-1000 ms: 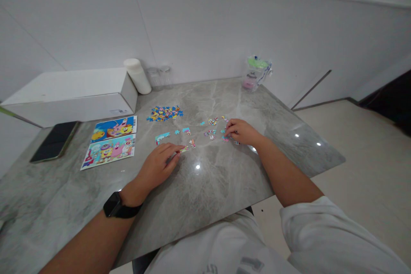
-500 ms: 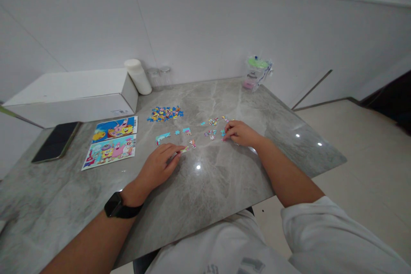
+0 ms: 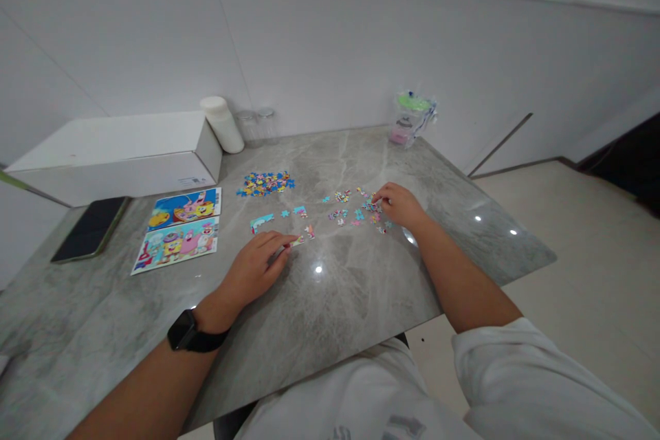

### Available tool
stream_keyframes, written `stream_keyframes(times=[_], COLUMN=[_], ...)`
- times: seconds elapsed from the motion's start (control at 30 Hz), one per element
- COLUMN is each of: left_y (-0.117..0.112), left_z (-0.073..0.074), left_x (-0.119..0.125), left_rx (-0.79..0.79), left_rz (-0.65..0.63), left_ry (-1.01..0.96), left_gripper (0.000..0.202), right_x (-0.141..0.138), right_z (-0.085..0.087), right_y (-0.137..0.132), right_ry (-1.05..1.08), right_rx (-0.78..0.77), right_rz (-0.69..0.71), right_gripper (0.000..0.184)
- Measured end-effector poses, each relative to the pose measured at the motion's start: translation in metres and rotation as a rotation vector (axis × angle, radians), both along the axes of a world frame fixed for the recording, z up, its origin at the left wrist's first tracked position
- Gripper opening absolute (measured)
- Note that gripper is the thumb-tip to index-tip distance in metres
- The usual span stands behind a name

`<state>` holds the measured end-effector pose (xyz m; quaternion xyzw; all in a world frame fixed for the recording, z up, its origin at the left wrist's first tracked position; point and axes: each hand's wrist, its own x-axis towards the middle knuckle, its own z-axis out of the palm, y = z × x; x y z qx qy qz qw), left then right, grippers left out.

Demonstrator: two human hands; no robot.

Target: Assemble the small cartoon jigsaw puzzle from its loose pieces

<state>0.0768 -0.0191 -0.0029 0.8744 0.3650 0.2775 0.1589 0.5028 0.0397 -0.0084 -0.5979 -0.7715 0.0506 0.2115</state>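
Observation:
My left hand [image 3: 262,259] rests on the table with thumb and index finger closed on a small section of jigsaw puzzle [image 3: 298,241]. Just right of its fingertips lies another joined bit of puzzle [image 3: 309,232]. Beyond it are a light-blue corner section [image 3: 261,221], a single blue piece [image 3: 285,214] and a small joined section [image 3: 300,211]. Over the loose puzzle pieces [image 3: 370,207] on the right, my right hand [image 3: 397,204] has its fingertips bunched together, touching the cluster's edge. What these fingers hold, if anything, is too small to tell.
A pile of blue and yellow pieces [image 3: 267,183] lies farther back. Two cartoon picture cards [image 3: 178,240] and a phone [image 3: 91,228] are on the left. Behind stand a white box [image 3: 118,158], a white bottle [image 3: 223,125], glasses [image 3: 265,126] and a bagged container [image 3: 411,117].
My right hand has moved right and slightly away from me, uncovering several loose pieces that were under it. My left hand has stayed in place.

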Motion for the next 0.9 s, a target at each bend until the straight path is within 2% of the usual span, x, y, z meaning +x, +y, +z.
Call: stream_keyframes(times=[0.27, 0.47, 0.63, 0.8, 0.9], left_y=[0.0, 0.0, 0.0, 0.0, 0.0], left_z=[-0.001, 0.0, 0.0, 0.001, 0.001], left_x=[-0.001, -0.001, 0.0, 0.0, 0.0], left_rx=[-0.011, -0.001, -0.013, -0.019, -0.018], left_rz=[0.009, -0.003, -0.005, -0.002, 0.004], left_ry=[0.016, 0.014, 0.016, 0.021, 0.019], left_gripper=[0.032, 0.032, 0.033, 0.033, 0.034], right_x=[-0.007, -0.001, 0.0, 0.009, 0.02], right_z=[0.0, -0.001, -0.002, -0.001, -0.001], right_y=[-0.001, 0.001, 0.0, 0.001, 0.003], right_ry=[0.018, 0.028, 0.009, 0.007, -0.043], right_rx=[-0.111, -0.064, -0.127, -0.044, -0.088], right_rz=[0.133, 0.047, 0.135, 0.011, -0.046], right_gripper=[0.037, 0.044, 0.041, 0.042, 0.038])
